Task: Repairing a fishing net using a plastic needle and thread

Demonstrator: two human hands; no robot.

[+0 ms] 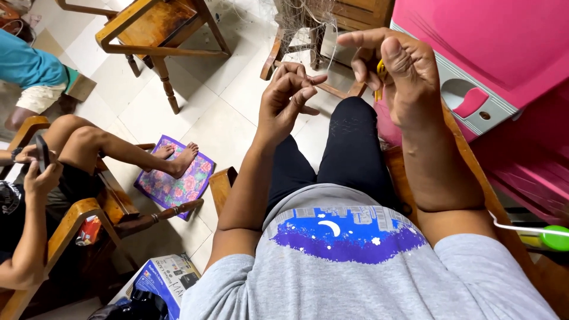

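Note:
My left hand (288,98) is raised over my knee, its fingertips pinched on a thin pale thread (332,50) that runs up to a fine net (299,21) hanging in front of me. My right hand (398,68) is lifted beside it, its fingers curled around a small yellow tool (380,76) and its forefinger stretched toward the thread. Both hands hover above my dark trouser legs (349,151). I sit in a wooden chair (222,186).
A person sits at the left in a wooden armchair (89,216) holding a phone (41,153), feet on a flowered mat (175,178). A pink plastic cabinet (492,65) stands close on the right. Another wooden chair (157,35) is ahead, a printed box (166,278) below.

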